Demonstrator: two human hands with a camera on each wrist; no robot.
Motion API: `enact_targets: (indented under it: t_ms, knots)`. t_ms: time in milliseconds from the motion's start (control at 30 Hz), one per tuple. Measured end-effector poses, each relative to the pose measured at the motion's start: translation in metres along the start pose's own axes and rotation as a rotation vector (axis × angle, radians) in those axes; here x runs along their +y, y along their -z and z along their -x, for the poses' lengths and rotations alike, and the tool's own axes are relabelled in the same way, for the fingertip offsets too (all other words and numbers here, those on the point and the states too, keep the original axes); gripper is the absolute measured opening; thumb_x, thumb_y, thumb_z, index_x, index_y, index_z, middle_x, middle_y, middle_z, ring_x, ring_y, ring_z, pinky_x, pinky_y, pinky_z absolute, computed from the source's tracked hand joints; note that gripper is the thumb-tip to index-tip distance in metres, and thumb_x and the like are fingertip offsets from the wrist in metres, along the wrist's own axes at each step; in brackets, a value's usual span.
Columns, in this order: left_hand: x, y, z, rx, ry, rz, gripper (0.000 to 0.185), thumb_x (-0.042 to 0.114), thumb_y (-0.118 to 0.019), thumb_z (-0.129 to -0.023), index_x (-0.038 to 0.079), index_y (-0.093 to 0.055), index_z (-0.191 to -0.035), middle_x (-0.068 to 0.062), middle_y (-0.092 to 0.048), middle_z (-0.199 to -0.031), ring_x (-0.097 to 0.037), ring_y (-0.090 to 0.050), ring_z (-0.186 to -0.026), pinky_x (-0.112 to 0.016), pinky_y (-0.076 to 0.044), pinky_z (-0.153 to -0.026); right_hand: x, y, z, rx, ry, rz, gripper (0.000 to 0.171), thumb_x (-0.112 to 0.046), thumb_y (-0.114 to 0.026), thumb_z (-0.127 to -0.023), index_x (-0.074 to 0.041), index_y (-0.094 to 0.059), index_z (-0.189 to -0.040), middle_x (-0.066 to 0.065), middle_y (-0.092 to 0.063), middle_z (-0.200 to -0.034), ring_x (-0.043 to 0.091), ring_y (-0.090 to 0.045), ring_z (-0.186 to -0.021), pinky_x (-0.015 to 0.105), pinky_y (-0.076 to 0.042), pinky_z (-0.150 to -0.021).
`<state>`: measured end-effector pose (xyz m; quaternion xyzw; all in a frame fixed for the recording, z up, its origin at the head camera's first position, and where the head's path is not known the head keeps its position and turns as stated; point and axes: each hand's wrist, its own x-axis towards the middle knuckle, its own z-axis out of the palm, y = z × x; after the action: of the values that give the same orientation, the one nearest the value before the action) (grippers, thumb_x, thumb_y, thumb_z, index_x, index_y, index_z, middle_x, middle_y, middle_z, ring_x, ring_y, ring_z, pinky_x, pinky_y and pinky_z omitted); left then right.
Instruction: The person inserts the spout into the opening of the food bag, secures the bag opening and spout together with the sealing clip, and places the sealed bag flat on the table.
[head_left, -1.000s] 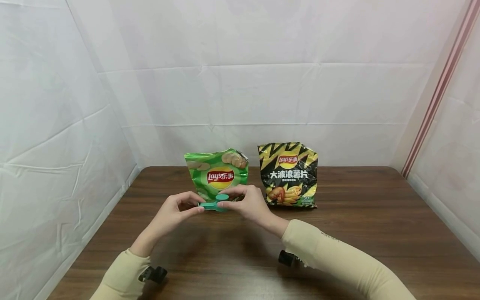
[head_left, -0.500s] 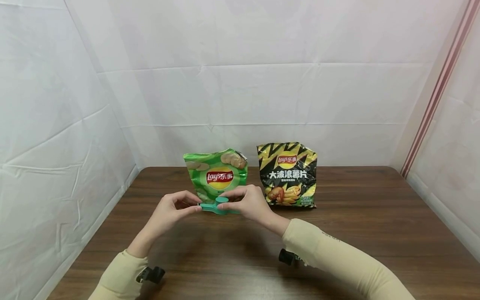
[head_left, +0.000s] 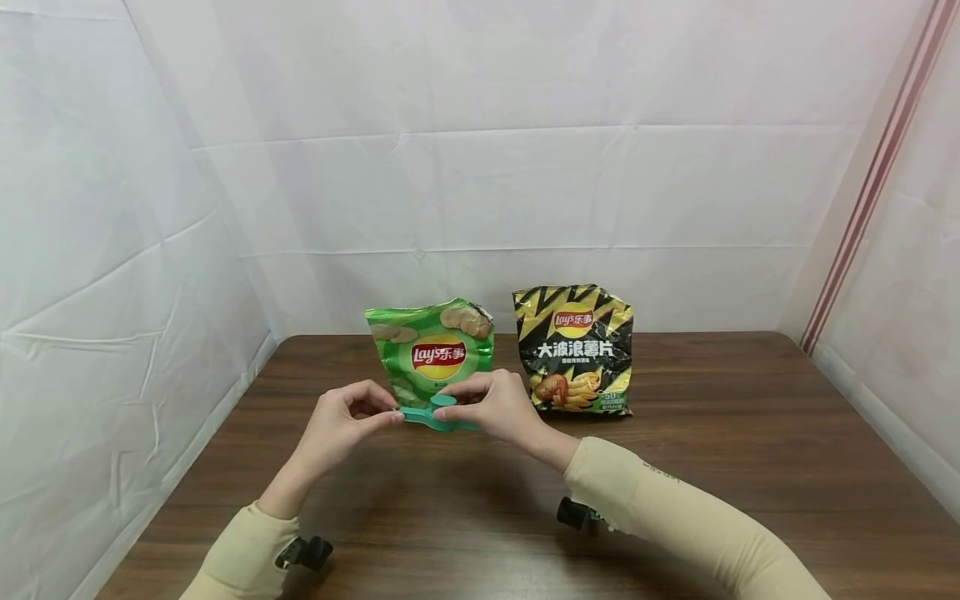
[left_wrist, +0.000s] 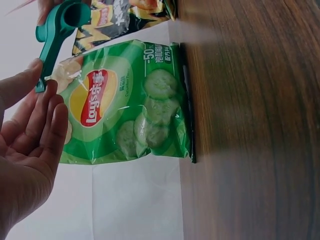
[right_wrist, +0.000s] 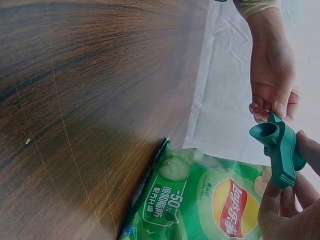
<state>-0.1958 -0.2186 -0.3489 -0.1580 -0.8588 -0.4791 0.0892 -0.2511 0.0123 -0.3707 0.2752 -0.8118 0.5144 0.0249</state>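
Both hands hold a teal plastic bag clip [head_left: 435,413] in the air just in front of a green Lay's chip bag [head_left: 431,353]. My left hand [head_left: 352,422] pinches the clip's left end with fingertips and thumb. My right hand [head_left: 491,407] pinches its right part near the round spout. In the left wrist view the teal clip [left_wrist: 56,35] sits above the green bag [left_wrist: 125,102], touching my left hand's fingers [left_wrist: 42,115]. The right wrist view shows the clip [right_wrist: 280,152] held between both hands above the green bag [right_wrist: 205,200].
A black and yellow Lay's chip bag [head_left: 576,348] stands upright to the right of the green one on the brown wooden table [head_left: 712,433]. White sheet walls close in the back and both sides.
The hands and clip shifted very slightly; the clip sits a touch lower and tilted compared with one second ago. The bags have not moved.
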Motion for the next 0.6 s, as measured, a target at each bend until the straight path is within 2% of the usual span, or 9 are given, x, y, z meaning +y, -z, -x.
enact_targets:
  t_ms: [333,467,600]
  knots:
    - [0.0017,-0.0016,0.0018,0.044,-0.047,-0.047,0.011,0.007,-0.075,-0.08,0.004,-0.065,-0.081,-0.01,-0.067,-0.078,-0.014,-0.062,-0.067,-0.023,-0.052,-0.061,0.0009,-0.0021,-0.0005,0.0,0.006,0.007,0.022,-0.035,-0.082,-0.072,-0.023,-0.078,-0.09,-0.007,-0.074,-0.083,0.005,-0.064,-0.07,0.024,-0.053,-0.059]
    - [0.0036,-0.0034,0.0041,0.083,-0.075,-0.084,0.01,0.007,-0.076,-0.079,0.005,-0.066,-0.08,-0.008,-0.067,-0.076,-0.017,-0.061,-0.064,-0.023,-0.05,-0.057,0.0003,-0.0025,-0.0005,-0.003,-0.001,0.011,0.022,-0.035,-0.082,-0.072,-0.023,-0.078,-0.09,-0.006,-0.074,-0.084,0.005,-0.064,-0.071,0.025,-0.053,-0.059]
    - [0.0009,-0.0064,0.0053,0.134,-0.123,-0.12,0.011,0.006,-0.076,-0.078,0.006,-0.065,-0.078,-0.006,-0.067,-0.074,-0.013,-0.059,-0.061,-0.022,-0.048,-0.053,-0.0004,-0.003,-0.0007,-0.002,-0.009,0.02,0.022,-0.035,-0.082,-0.072,-0.023,-0.078,-0.09,-0.007,-0.074,-0.084,0.005,-0.064,-0.071,0.025,-0.053,-0.059]
